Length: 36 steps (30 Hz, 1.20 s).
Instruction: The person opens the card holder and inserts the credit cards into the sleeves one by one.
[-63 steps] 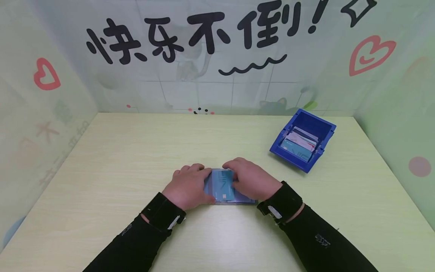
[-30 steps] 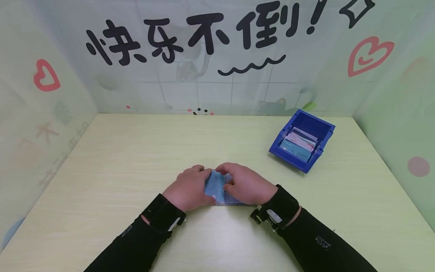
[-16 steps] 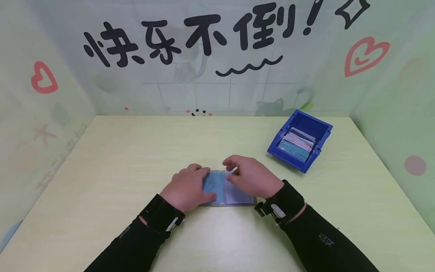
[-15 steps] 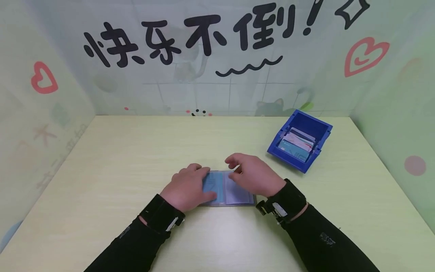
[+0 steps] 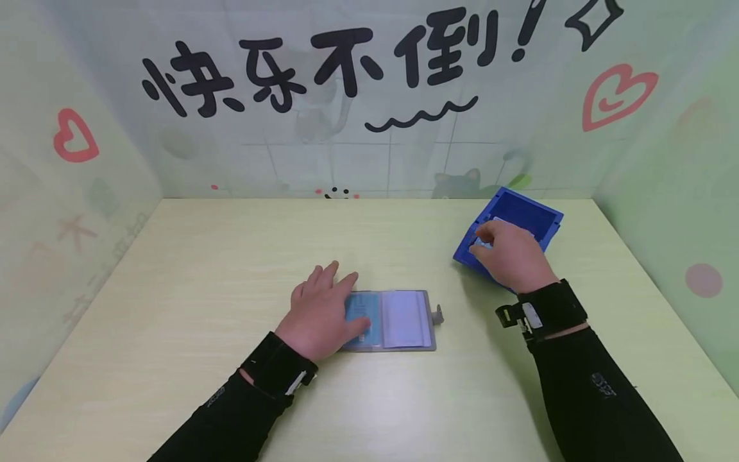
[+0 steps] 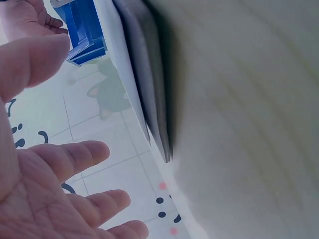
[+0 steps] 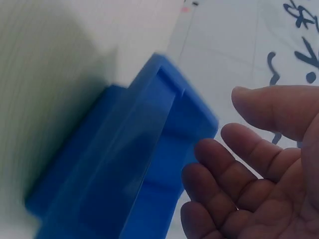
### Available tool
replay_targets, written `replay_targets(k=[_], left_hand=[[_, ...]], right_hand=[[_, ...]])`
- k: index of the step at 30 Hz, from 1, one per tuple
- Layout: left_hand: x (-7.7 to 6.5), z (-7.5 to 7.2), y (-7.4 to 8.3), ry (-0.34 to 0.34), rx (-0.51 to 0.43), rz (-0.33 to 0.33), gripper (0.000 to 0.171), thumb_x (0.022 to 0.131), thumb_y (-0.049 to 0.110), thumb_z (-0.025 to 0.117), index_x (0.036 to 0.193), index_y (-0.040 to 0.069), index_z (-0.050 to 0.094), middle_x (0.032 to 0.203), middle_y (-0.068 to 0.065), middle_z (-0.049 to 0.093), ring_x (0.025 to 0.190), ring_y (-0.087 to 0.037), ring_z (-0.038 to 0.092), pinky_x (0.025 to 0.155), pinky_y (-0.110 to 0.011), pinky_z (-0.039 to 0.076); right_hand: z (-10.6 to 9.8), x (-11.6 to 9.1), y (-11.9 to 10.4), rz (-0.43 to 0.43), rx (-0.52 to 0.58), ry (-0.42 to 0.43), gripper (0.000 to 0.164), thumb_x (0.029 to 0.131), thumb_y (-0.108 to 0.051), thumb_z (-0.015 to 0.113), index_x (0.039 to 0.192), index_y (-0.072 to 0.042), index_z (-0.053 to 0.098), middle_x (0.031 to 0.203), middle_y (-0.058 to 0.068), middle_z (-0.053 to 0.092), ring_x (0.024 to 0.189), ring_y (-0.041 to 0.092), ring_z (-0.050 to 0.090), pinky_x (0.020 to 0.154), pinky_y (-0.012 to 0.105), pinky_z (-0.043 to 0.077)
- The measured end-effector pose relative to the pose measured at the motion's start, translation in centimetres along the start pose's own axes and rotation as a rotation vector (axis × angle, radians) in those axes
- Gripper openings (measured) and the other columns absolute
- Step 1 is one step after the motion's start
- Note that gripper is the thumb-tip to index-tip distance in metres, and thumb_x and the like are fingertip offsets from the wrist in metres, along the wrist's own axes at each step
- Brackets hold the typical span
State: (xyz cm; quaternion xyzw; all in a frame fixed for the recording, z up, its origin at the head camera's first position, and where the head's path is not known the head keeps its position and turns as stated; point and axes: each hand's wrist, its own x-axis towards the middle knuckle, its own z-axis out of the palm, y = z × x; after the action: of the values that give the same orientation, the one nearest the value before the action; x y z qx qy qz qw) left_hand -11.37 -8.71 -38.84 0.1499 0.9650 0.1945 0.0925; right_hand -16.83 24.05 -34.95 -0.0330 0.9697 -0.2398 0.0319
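Note:
A card wallet [image 5: 407, 321] lies spread on the table, with clear sleeves, a blue card [image 5: 373, 314] in its left side and a snap tab [image 5: 437, 314] at its right edge. Over the left side is my left hand [image 5: 320, 314], fingers spread and thumb across the sleeve. In the left wrist view the fingers of this hand [image 6: 45, 194] stand straight beside the wallet's edge [image 6: 144, 74]. My right hand [image 5: 514, 256] is over the blue box [image 5: 528, 212], hiding most of its cards. The right wrist view shows this hand [image 7: 254, 184] with thumb and fingertips apart and nothing between them.
The pale wooden table [image 5: 231, 256] is bounded by a printed back sheet [image 5: 358, 160] and side sheets. The blue box stands tilted at the back right, beyond the wallet.
My right hand has left the wallet and moved right and away to the blue box. The blue card slid left into the sleeve earlier. My left fingers have straightened.

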Motion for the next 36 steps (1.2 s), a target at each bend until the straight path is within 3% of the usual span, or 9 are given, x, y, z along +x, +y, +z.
replay_targets(k=[10, 14, 17, 20, 26, 36], left_hand=[[0.0, 0.0, -0.2, 0.004, 0.005, -0.001, 0.078, 0.095, 0.049, 0.072, 0.160, 0.014, 0.045, 0.173, -0.021, 0.023, 0.161, -0.048, 0.015, 0.123, -0.070, 0.020], [0.0, 0.1, -0.2, 0.005, -0.002, 0.004, 0.077, 0.095, 0.049, 0.072, 0.159, 0.014, 0.046, 0.173, -0.021, 0.024, 0.161, -0.048, 0.016, 0.124, -0.070, 0.020], [0.0, 0.0, -0.1, 0.008, -0.006, 0.006, 0.077, 0.095, 0.049, 0.072, 0.159, 0.014, 0.046, 0.172, -0.021, 0.025, 0.161, -0.048, 0.016, 0.124, -0.069, 0.020], [-0.1, 0.0, -0.1, 0.012, -0.004, 0.006, 0.077, 0.095, 0.049, 0.072, 0.159, 0.014, 0.047, 0.172, -0.021, 0.026, 0.161, -0.048, 0.017, 0.124, -0.069, 0.021], [-0.1, 0.0, 0.0, 0.004, -0.008, 0.008, 0.075, 0.096, 0.048, 0.071, 0.158, 0.014, 0.047, 0.172, -0.021, 0.026, 0.160, -0.049, 0.016, 0.123, -0.070, 0.020], [-0.1, 0.0, 0.0, 0.005, -0.008, 0.001, 0.074, 0.096, 0.048, 0.071, 0.157, 0.014, 0.048, 0.172, -0.021, 0.026, 0.160, -0.049, 0.017, 0.123, -0.070, 0.020]], right_hand=[[-1.0, 1.5, 1.7, 0.039, -0.219, -0.035, 0.045, 0.104, -0.019, 0.056, 0.138, 0.010, 0.061, 0.135, 0.033, 0.065, 0.116, 0.050, 0.066, 0.095, 0.063, 0.055], [-0.7, 2.5, 1.9, 0.069, -0.299, -0.067, 0.030, 0.102, -0.012, 0.052, 0.118, 0.007, 0.069, 0.107, 0.028, 0.072, 0.088, 0.043, 0.070, 0.075, 0.057, 0.059], [-0.4, 3.2, 2.3, 0.080, -0.353, -0.089, 0.023, 0.101, -0.008, 0.048, 0.096, 0.003, 0.068, 0.082, 0.017, 0.065, 0.071, 0.032, 0.061, 0.064, 0.050, 0.055], [-0.4, 3.6, 2.4, 0.079, -0.420, -0.111, 0.024, 0.101, -0.008, 0.048, 0.086, 0.001, 0.065, 0.076, 0.015, 0.063, 0.069, 0.032, 0.059, 0.069, 0.053, 0.056], [-1.0, 3.6, 1.9, 0.083, -0.483, -0.160, 0.022, 0.099, -0.008, 0.052, 0.089, 0.004, 0.068, 0.089, 0.023, 0.071, 0.082, 0.040, 0.065, 0.089, 0.065, 0.053], [-1.0, 3.9, 2.1, 0.086, -0.494, -0.175, 0.022, 0.099, -0.009, 0.054, 0.095, 0.007, 0.069, 0.093, 0.026, 0.072, 0.087, 0.044, 0.068, 0.090, 0.066, 0.053]])
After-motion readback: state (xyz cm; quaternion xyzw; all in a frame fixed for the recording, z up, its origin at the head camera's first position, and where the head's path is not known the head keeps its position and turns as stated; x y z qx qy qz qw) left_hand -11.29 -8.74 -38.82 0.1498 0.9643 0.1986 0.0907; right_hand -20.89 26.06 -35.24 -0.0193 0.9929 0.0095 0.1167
